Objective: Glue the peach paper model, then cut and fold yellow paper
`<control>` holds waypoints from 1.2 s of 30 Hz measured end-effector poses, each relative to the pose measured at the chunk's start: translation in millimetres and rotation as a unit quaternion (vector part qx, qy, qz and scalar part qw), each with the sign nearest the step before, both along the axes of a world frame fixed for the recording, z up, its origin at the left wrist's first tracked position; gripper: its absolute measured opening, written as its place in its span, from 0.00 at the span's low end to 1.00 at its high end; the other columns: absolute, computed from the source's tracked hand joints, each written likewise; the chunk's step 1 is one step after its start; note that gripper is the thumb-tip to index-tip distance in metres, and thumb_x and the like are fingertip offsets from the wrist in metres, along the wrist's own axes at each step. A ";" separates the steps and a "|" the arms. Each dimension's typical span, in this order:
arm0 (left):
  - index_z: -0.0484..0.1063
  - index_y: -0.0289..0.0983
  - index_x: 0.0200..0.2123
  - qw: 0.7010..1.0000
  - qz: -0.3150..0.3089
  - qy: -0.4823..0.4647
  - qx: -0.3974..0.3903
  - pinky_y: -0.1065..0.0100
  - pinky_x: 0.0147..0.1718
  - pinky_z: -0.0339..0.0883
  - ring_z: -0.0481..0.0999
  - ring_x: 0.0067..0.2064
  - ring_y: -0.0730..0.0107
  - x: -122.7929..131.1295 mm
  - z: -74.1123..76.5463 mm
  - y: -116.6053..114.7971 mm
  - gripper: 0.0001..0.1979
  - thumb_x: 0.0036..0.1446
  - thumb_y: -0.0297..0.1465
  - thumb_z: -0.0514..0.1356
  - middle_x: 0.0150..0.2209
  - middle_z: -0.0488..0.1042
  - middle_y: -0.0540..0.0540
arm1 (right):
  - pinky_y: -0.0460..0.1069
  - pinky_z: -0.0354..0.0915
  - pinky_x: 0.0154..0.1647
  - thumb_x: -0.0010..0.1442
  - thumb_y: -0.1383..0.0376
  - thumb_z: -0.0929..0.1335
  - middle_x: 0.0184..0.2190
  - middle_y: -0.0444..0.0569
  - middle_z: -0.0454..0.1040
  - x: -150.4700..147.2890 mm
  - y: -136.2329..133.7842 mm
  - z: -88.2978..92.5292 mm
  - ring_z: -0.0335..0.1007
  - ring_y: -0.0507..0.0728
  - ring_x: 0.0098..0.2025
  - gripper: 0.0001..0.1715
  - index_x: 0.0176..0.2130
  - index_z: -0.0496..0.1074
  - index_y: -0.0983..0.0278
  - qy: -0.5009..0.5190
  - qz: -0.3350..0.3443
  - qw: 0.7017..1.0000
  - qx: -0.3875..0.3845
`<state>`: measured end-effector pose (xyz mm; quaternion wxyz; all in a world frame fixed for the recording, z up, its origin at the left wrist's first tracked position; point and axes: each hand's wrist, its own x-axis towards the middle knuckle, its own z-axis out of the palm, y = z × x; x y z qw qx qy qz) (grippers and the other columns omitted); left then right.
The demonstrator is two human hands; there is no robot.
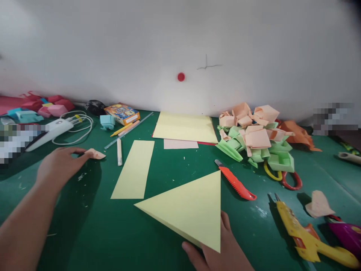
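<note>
My right hand [222, 248] grips a sheet of pale yellow paper [188, 210] folded into a triangle, held over the table. Some of its fingers are hidden behind the sheet. Out to the left, my left hand [63, 163] pinches a small peach paper scrap [96, 154] at the tabletop. Between the two hands lies a pale yellow paper strip [135, 169], flat on the table. An orange-red utility knife [237, 182] rests just beyond the triangle, its blade end pointing away from me.
Green table [93, 229] against a white wall. Folded peach and green paper pieces [256, 137] pile at right, by scissors [291, 181] and a yellow glue gun [307, 237]. Behind lie yellow sheets [184, 126]; leftward, a glue stick [119, 152], small box [123, 113] and white cable [88, 131].
</note>
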<state>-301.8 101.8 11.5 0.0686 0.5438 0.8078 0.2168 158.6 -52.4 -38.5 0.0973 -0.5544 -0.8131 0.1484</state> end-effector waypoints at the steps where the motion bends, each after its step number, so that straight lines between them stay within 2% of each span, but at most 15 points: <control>1: 0.82 0.40 0.36 0.998 0.029 0.019 -0.045 0.70 0.31 0.54 0.63 0.27 0.69 7.0 1.2 -0.8 0.22 0.48 0.52 0.68 0.23 0.71 0.51 | 0.66 0.74 0.50 0.65 0.43 0.65 0.57 0.54 0.73 0.0 0.0 -0.3 0.69 0.73 0.58 0.32 0.64 0.66 0.47 0.003 -0.002 1.000 -0.002; 3: 0.81 0.42 0.35 0.995 0.058 0.050 -0.071 0.71 0.28 0.53 0.64 0.26 0.69 21.4 3.8 -3.2 0.20 0.50 0.52 0.66 0.23 0.71 0.53 | 0.66 0.74 0.50 0.65 0.44 0.65 0.57 0.54 0.73 -0.1 0.8 0.1 0.69 0.72 0.57 0.32 0.65 0.65 0.47 0.010 0.001 1.000 -0.004; 6: 0.78 0.42 0.33 0.994 0.069 0.087 -0.012 0.72 0.27 0.51 0.63 0.25 0.70 34.8 6.4 -7.9 0.18 0.55 0.51 0.62 0.22 0.70 0.55 | 0.65 0.73 0.51 0.65 0.45 0.65 0.57 0.53 0.73 -0.7 2.1 1.5 0.70 0.70 0.57 0.30 0.64 0.66 0.46 0.020 0.003 1.000 -0.003; 9: 0.75 0.41 0.38 0.997 0.041 0.063 0.004 0.72 0.30 0.56 0.70 0.33 0.67 45.3 11.7 -13.3 0.17 0.59 0.48 0.59 0.32 0.76 0.53 | 0.67 0.71 0.53 0.65 0.45 0.66 0.57 0.52 0.74 -2.0 1.6 1.1 0.70 0.71 0.57 0.30 0.63 0.66 0.46 0.026 -0.003 1.000 0.003; 12: 0.72 0.40 0.44 0.999 0.008 0.050 0.017 0.72 0.35 0.58 0.74 0.41 0.65 66.3 21.4 -18.9 0.17 0.62 0.47 0.57 0.38 0.77 0.51 | 0.68 0.71 0.54 0.64 0.44 0.67 0.57 0.51 0.74 -4.2 -0.6 -1.0 0.68 0.72 0.59 0.31 0.63 0.67 0.45 0.026 -0.011 1.000 0.004; 15: 0.71 0.40 0.44 0.999 -0.015 0.044 0.027 0.72 0.37 0.60 0.75 0.41 0.66 95.7 27.7 -23.0 0.15 0.63 0.45 0.56 0.40 0.78 0.50 | 0.70 0.69 0.56 0.63 0.43 0.67 0.57 0.50 0.74 -4.9 -1.6 -1.1 0.67 0.73 0.60 0.33 0.64 0.66 0.45 0.026 -0.032 0.999 0.010; 19: 0.74 0.41 0.41 0.995 -0.094 -0.011 -0.008 0.72 0.34 0.63 0.77 0.35 0.68 130.6 17.6 -24.6 0.14 0.57 0.43 0.62 0.35 0.80 0.52 | 0.69 0.70 0.55 0.65 0.44 0.65 0.56 0.49 0.76 -1.5 2.4 4.6 0.71 0.70 0.57 0.30 0.64 0.66 0.45 0.024 0.015 1.000 -0.006; 22: 0.75 0.43 0.49 0.976 -0.200 -0.076 -0.028 0.71 0.32 0.66 0.78 0.32 0.68 149.2 1.0 -26.4 0.20 0.59 0.47 0.60 0.32 0.82 0.52 | 0.68 0.70 0.55 0.66 0.45 0.65 0.57 0.48 0.75 0.6 5.0 8.0 0.72 0.69 0.56 0.29 0.63 0.68 0.44 0.018 0.024 1.000 -0.010; 24: 0.76 0.45 0.52 0.959 -0.262 -0.096 -0.040 0.70 0.33 0.69 0.78 0.31 0.68 158.6 -7.5 -29.1 0.21 0.61 0.49 0.58 0.35 0.83 0.51 | 0.67 0.70 0.54 0.66 0.45 0.65 0.57 0.48 0.75 0.8 5.2 8.9 0.71 0.69 0.57 0.28 0.63 0.67 0.44 0.019 0.024 0.999 -0.014; 26: 0.80 0.45 0.48 0.947 -0.299 -0.109 -0.048 0.69 0.37 0.72 0.81 0.35 0.66 165.7 -11.4 -32.7 0.20 0.62 0.49 0.58 0.41 0.84 0.49 | 0.67 0.70 0.55 0.67 0.45 0.64 0.59 0.48 0.74 0.4 4.7 9.6 0.69 0.69 0.58 0.29 0.64 0.66 0.44 0.023 0.022 0.999 -0.026; 28: 0.82 0.45 0.45 0.939 -0.317 -0.126 -0.052 0.67 0.41 0.74 0.82 0.41 0.62 170.5 -11.6 -36.1 0.20 0.62 0.49 0.58 0.45 0.84 0.48 | 0.67 0.71 0.54 0.68 0.45 0.63 0.59 0.48 0.73 -0.2 4.1 11.0 0.68 0.70 0.58 0.29 0.65 0.66 0.44 0.023 0.014 0.999 -0.040; 30: 0.82 0.45 0.46 0.935 -0.320 -0.143 -0.051 0.67 0.44 0.74 0.82 0.44 0.61 173.2 -10.1 -38.7 0.19 0.64 0.48 0.56 0.45 0.84 0.48 | 0.66 0.72 0.52 0.68 0.45 0.63 0.59 0.49 0.73 -0.7 3.9 13.3 0.67 0.71 0.59 0.29 0.65 0.66 0.44 0.020 0.012 0.999 -0.047; 33: 0.80 0.44 0.50 0.936 -0.315 -0.153 -0.041 0.67 0.44 0.74 0.83 0.43 0.63 174.7 -7.5 -41.4 0.19 0.66 0.44 0.54 0.43 0.84 0.48 | 0.69 0.70 0.55 0.68 0.48 0.63 0.60 0.49 0.73 -1.4 3.7 17.3 0.68 0.71 0.58 0.27 0.64 0.67 0.46 0.013 0.028 0.999 -0.043; 36: 0.78 0.43 0.52 0.934 -0.323 -0.147 -0.034 0.67 0.42 0.75 0.82 0.42 0.63 176.0 -4.9 -43.3 0.20 0.65 0.43 0.55 0.44 0.84 0.47 | 0.70 0.67 0.58 0.69 0.50 0.63 0.60 0.49 0.73 -2.3 2.4 19.4 0.68 0.70 0.58 0.25 0.62 0.70 0.48 0.010 0.040 0.999 -0.033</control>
